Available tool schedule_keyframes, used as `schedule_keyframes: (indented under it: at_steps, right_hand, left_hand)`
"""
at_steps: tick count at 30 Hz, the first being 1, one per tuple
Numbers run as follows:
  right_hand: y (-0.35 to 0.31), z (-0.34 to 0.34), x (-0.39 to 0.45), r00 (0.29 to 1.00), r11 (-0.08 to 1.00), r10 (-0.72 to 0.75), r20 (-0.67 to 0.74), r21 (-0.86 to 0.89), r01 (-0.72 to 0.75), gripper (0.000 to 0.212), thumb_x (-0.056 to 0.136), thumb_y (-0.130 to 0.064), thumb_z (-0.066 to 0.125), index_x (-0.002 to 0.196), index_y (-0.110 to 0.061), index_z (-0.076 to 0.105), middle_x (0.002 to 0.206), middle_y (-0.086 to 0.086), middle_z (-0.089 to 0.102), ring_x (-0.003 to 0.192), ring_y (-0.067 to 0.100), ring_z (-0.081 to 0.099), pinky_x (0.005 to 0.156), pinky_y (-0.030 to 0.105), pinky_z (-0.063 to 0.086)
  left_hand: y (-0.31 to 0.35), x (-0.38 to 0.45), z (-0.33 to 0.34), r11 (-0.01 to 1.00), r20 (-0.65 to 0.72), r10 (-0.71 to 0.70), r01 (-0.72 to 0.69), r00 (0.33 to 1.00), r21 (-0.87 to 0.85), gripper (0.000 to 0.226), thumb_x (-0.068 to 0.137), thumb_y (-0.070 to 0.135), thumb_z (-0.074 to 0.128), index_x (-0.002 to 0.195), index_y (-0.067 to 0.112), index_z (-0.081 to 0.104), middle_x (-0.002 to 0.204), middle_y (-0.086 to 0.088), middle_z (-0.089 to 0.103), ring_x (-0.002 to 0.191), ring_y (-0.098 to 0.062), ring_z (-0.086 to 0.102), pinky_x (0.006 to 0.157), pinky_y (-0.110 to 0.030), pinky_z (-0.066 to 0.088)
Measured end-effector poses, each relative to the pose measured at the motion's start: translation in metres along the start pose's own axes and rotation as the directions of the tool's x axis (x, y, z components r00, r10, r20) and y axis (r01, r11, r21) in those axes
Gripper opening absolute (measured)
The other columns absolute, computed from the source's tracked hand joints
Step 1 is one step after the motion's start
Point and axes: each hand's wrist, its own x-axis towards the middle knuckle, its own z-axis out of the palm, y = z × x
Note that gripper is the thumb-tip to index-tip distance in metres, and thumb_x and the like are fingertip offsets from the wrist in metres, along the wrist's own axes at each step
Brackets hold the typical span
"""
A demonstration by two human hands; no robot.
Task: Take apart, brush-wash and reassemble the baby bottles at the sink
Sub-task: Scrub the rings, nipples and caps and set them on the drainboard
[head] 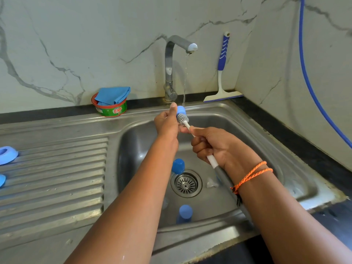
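Left hand [166,124] is pinching a small blue bottle cap [181,110] up under the tap, thumb along its near side, fingers curled behind it; right hand [213,146] is wrapping all fingers round the white shaft of the bottle brush [183,119], fist closed tight on it. We are seeing the brush's long axis running from lower right, where the grey handle is passing under the right wrist, up and left to the bristle head, which is sitting right at the cap's open mouth, touching it or partly inside, we cannot tell which. So the coming push is going along that diagonal, away from the right hand and toward the left, and the left hand is the nearer one to the cap. We are noting the thin water stream [184,80] falling from the tap [171,67] just beside the cap on its right. Open room is lying below, over the sink [266,149] basin; the back rim is close behind the cap. Two more blue pieces [178,166] [185,212] are lying in the basin near the drain [186,183], well apart from the hands, and other blue parts [7,154] are resting on the draining board at far left.
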Motion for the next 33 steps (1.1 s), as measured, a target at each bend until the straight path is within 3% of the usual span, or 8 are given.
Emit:
schedule_keyframes:
  at_steps: [2,5,7,9,14,20,25,33]
  right_hand:
    - [0.005,0.003,0.002,0.957,0.919,-0.245,-0.157,-0.351,0.178,0.022,0.106,-0.020,0.060,0.107,-0.010,0.079,0.056,0.000,0.042,0.044,0.010,0.031,0.038,0.019,0.024]
    - [0.011,0.004,0.002,0.820,0.492,-0.553,-0.149,-0.853,0.177,0.020,0.103,-0.032,0.063,0.106,-0.021,0.079,0.080,0.003,0.064,0.067,0.023,0.058,0.058,0.031,0.047]
    - [0.012,0.007,-0.004,0.774,0.277,-0.616,-0.144,-0.960,0.041,0.023,0.103,-0.037,0.060,0.117,-0.026,0.073,0.098,0.005,0.062,0.083,0.030,0.061,0.072,0.038,0.050]
    - [0.011,0.009,-0.008,0.749,0.205,-0.646,-0.146,-0.979,-0.013,0.027,0.104,-0.040,0.058,0.123,-0.025,0.070,0.102,0.005,0.058,0.085,0.031,0.057,0.074,0.039,0.047]
    - [0.005,-0.011,-0.009,0.757,0.315,-0.623,-0.200,-0.949,0.008,0.027,0.100,-0.043,0.061,0.119,-0.030,0.076,0.101,0.006,0.066,0.087,0.033,0.064,0.074,0.038,0.050]
    - [0.004,-0.019,-0.006,0.676,0.378,-0.697,-0.240,-0.924,0.061,0.031,0.101,-0.043,0.059,0.126,-0.034,0.074,0.105,0.010,0.069,0.095,0.039,0.064,0.082,0.044,0.056]
    - [0.002,-0.025,-0.005,0.693,0.390,-0.677,-0.248,-0.919,0.052,0.030,0.102,-0.041,0.061,0.128,-0.036,0.075,0.108,0.008,0.072,0.096,0.037,0.066,0.079,0.041,0.053]
    - [0.002,-0.024,-0.004,0.673,0.339,-0.698,-0.246,-0.941,0.009,0.028,0.105,-0.034,0.060,0.128,-0.030,0.074,0.114,0.011,0.071,0.099,0.038,0.067,0.085,0.046,0.057]
  left_hand:
    - [0.000,0.000,-0.002,0.999,-0.003,0.010,-0.010,1.000,0.033,0.032,0.102,0.041,0.064,0.091,0.010,0.064,0.084,-0.011,0.069,0.073,-0.020,0.070,0.072,-0.037,0.065]
    - [-0.001,0.005,-0.008,0.987,-0.041,0.101,-0.095,0.994,0.131,0.035,0.101,0.043,0.065,0.082,0.013,0.066,0.080,-0.008,0.069,0.077,-0.018,0.068,0.081,-0.041,0.063]
    - [-0.001,0.009,-0.012,0.967,-0.043,0.154,-0.141,0.987,0.213,0.038,0.099,0.044,0.068,0.077,0.013,0.067,0.077,-0.007,0.068,0.073,-0.018,0.064,0.078,-0.044,0.061]
    - [-0.002,0.011,-0.015,0.962,-0.018,0.158,-0.150,0.987,0.229,0.039,0.098,0.044,0.069,0.079,0.011,0.069,0.076,-0.009,0.066,0.069,-0.018,0.058,0.069,-0.040,0.055]
    - [-0.003,0.015,-0.018,0.987,-0.003,0.105,-0.104,0.994,0.126,0.023,0.094,0.033,0.077,0.104,0.016,0.065,0.094,-0.006,0.074,0.075,-0.016,0.071,0.079,-0.033,0.062]
    - [-0.004,0.010,-0.015,1.000,0.090,0.009,-0.008,0.996,-0.009,0.043,0.081,0.015,0.089,0.117,0.008,0.066,0.110,-0.015,0.077,0.100,-0.028,0.077,0.083,-0.028,0.063]
    - [-0.009,0.003,-0.007,0.978,0.233,-0.100,0.139,0.967,-0.159,0.037,0.094,0.011,0.075,0.129,0.004,0.066,0.103,-0.010,0.075,0.100,-0.025,0.071,0.108,-0.038,0.053]
    - [-0.011,-0.001,0.002,0.944,0.308,-0.222,0.284,0.925,-0.171,0.029,0.107,0.022,0.057,0.123,-0.001,0.062,0.116,-0.022,0.072,0.111,-0.031,0.070,0.109,-0.047,0.052]
